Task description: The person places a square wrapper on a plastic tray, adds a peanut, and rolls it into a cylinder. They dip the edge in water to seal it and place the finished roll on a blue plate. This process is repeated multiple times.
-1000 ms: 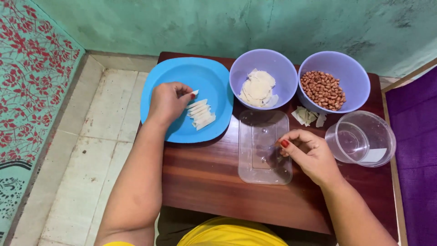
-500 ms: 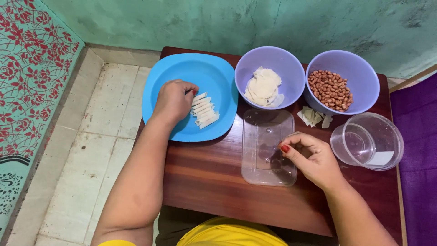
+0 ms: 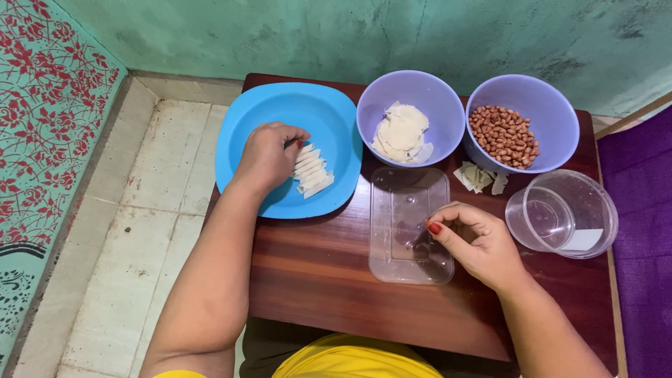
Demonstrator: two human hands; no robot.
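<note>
My left hand point(image 3: 269, 155) rests on the blue square plate point(image 3: 252, 126), fingers curled beside a row of white folded wrappers point(image 3: 311, 171). My right hand point(image 3: 476, 238) hovers at the right edge of a clear rectangular plastic lid point(image 3: 406, 217), fingers pinched together; whether something small is held between them I cannot tell. A purple bowl point(image 3: 409, 94) holds flat white wrapper sheets point(image 3: 400, 131). Another purple bowl point(image 3: 532, 98) holds peanuts point(image 3: 504, 134).
A clear round plastic container point(image 3: 563, 213) stands at the right of the brown wooden table point(image 3: 322, 280). A few white wrapper scraps point(image 3: 479, 176) lie in front of the peanut bowl. Tiled floor lies to the left, a green wall behind, purple cloth at right.
My left hand has slid down onto the folded wrappers and curled its fingers. My right hand stays at the clear lid, barely moved.
</note>
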